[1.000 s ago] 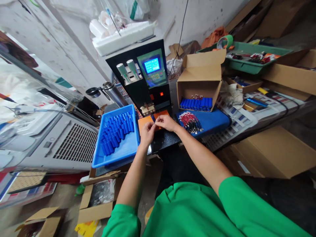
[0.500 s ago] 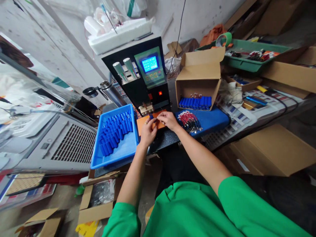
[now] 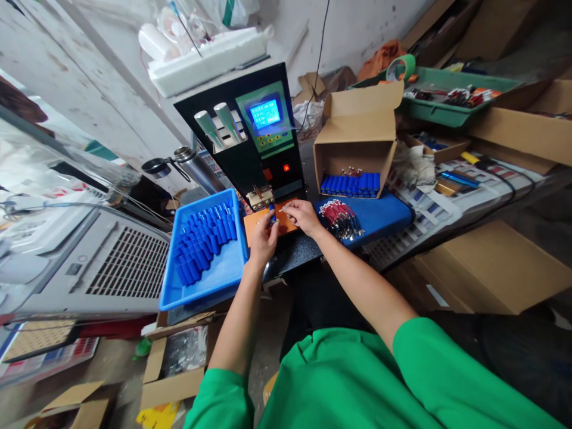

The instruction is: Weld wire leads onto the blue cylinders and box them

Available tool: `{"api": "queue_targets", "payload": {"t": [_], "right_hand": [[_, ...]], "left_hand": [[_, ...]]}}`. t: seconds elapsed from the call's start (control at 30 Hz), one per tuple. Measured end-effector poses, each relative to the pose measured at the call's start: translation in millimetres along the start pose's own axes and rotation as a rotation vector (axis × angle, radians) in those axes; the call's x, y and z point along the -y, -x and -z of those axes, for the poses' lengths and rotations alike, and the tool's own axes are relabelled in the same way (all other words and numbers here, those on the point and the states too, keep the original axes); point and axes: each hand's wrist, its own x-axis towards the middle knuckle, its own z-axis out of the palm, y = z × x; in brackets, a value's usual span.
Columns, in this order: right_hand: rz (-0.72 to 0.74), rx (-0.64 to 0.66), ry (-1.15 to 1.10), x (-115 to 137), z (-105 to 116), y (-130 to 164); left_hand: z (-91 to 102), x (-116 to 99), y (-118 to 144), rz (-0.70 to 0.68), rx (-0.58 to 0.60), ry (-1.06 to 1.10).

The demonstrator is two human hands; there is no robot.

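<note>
Both hands met on the orange pad (image 3: 286, 219) under the welder head (image 3: 260, 197). Left hand (image 3: 263, 238) pinched a blue cell (image 3: 272, 217); right hand (image 3: 302, 215) gripped its other end.

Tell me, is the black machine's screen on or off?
On. The screen on the black machine glows blue, and a red light shines below.

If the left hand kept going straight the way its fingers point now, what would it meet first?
Probably the welding head at the base of the black machine. The left hand holds a small blue cell on the orange pad just below it; depth is unclear.
</note>
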Motion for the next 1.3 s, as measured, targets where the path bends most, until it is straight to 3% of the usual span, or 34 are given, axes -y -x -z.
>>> {"api": "queue_targets", "payload": {"t": [0.2,0.43,0.53,0.63,0.73,0.97,1.3], "right_hand": [[0.001,-0.025,0.01,0,-1,-1],[0.001,-0.13,-0.013,0,-6,-1],[0.006,-0.138,-0.011,0,-7,-1],[0.009,-0.126,-0.004,0,-6,-2],[-0.001,-0.111,0.003,0,-6,-3],[-0.009,-0.084,0.009,-1,-5,-4],[-0.003,-0.076,0.044,-2,-4,-6]], "left_hand": [[-1.4,-7,0,-0.093,-0.112,-0.078],[-8.8,-8,-4,-0.121,-0.09,-0.09],[-10.8,-6,0,-0.039,-0.08,-0.052],[-7.9,-5,4,0.134,-0.147,0.004],[0.4,-5,0,0.209,-0.211,0.072],[12.8,-7,-20,0.192,0.014,0.046],[-1.3,1,-18,0.175,0.054,0.225]]}}
